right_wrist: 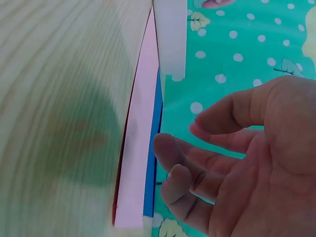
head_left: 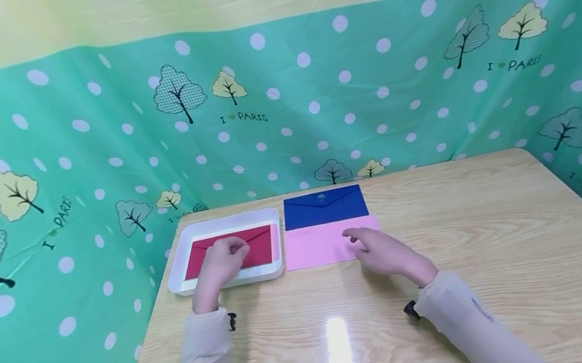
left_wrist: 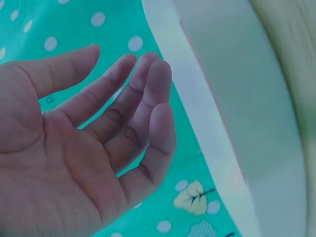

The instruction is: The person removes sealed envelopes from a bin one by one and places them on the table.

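My left hand (head_left: 222, 265) hovers over a red envelope (head_left: 261, 252) lying in a white tray (head_left: 253, 275). In the left wrist view its fingers are softly bent and the palm holds nothing; the tray's pale side runs beside the fingertips. Over the right end of a pink envelope (head_left: 314, 249) hangs my right hand (head_left: 386, 253), its fingers loosely curved around nothing. The right wrist view puts it a little above the pink envelope (right_wrist: 138, 148), where a thin red edge shows along the near side. Behind the pink one lies a dark blue envelope (head_left: 325, 211), flap side up.
A pink strip (head_left: 277, 241) shows beside the red envelope inside the tray. The wooden table (head_left: 478, 227) stretches to the right and front, with a bright light reflection near the front. A green dotted curtain (head_left: 313, 107) encloses the back and sides.
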Motion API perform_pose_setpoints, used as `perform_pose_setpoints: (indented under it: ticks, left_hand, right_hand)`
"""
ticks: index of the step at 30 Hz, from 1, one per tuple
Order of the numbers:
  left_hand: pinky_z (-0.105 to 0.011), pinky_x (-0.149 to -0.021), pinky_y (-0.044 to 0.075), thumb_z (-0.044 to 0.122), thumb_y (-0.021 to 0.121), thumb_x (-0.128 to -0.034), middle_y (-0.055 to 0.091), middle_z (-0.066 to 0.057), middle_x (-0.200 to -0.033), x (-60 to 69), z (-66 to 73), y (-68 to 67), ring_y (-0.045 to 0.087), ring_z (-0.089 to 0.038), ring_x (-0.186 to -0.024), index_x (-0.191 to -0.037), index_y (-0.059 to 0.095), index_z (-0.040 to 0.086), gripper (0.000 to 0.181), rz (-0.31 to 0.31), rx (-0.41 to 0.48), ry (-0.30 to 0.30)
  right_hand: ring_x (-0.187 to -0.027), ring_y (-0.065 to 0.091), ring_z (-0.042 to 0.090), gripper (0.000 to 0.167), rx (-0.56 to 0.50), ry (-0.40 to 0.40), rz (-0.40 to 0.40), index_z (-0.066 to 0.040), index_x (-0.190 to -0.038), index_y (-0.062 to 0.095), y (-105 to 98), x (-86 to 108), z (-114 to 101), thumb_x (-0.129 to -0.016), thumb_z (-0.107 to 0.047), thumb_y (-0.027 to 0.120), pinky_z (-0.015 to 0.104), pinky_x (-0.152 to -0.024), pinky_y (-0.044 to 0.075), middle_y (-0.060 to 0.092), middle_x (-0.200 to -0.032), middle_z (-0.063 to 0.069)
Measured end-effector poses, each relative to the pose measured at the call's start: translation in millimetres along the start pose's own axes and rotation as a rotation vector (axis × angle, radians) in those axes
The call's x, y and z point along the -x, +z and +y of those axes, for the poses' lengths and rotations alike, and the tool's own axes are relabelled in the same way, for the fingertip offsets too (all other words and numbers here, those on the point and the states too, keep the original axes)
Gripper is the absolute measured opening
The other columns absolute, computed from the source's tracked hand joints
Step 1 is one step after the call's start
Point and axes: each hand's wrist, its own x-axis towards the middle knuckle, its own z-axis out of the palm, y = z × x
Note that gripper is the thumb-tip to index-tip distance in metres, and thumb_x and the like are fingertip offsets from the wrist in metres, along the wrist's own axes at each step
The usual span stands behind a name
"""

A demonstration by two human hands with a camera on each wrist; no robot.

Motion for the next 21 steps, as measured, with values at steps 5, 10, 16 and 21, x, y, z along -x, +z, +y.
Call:
perform_pose_setpoints:
  ticks: [5,10,16,21]
  left_hand:
    - [-0.048,-0.088,0.054,0.010,0.056,-0.1068,0.068,-0.023,-0.127,-3.5,-7.5,-18.2,0.063,-0.034,-0.103,-0.130,0.068,-0.004,0.030,0.005,-0.026,0.001]
    - [-0.047,-0.087,0.052,0.003,0.048,-0.1031,0.065,-0.026,-0.132,-11.9,-14.5,-33.1,0.059,-0.037,-0.105,-0.132,0.066,-0.006,0.036,-0.021,-0.038,-0.020]
    - [-0.054,-0.096,0.051,0.011,0.048,-0.1065,0.060,-0.029,-0.135,-20.9,-17.3,-47.6,0.060,-0.042,-0.114,-0.141,0.057,-0.008,0.040,-0.068,-0.084,-0.076]
    - [-0.054,-0.097,0.049,0.012,0.048,-0.1054,0.059,-0.032,-0.134,-28.1,-25.4,-57.6,0.057,-0.044,-0.114,-0.137,0.057,-0.013,0.041,-0.090,-0.140,-0.069]
  right_hand:
    - [-0.105,0.067,0.034,0.047,-0.054,0.002,-0.014,0.002,-0.149,0.053,-1.0,-12.8,-12.6,-0.102,0.000,0.052,0.045,-0.086,0.053,0.064,-0.135,0.023]
    - [-0.086,0.062,0.023,0.041,-0.100,0.003,-0.006,-0.002,-0.144,0.059,-2.7,-27.0,-31.3,-0.104,-0.006,0.055,0.035,-0.068,0.050,0.067,-0.130,0.018]
    - [-0.098,0.064,0.027,0.051,-0.134,-0.002,0.015,-0.008,-0.156,0.047,0.0,-47.1,-53.8,-0.106,-0.010,0.054,0.039,-0.075,0.049,0.067,-0.133,0.015]
    - [-0.116,0.065,0.031,0.053,-0.151,0.002,0.026,-0.007,-0.158,0.044,8.2,-68.3,-69.6,-0.106,-0.011,0.054,0.045,-0.093,0.054,0.064,-0.138,0.015]
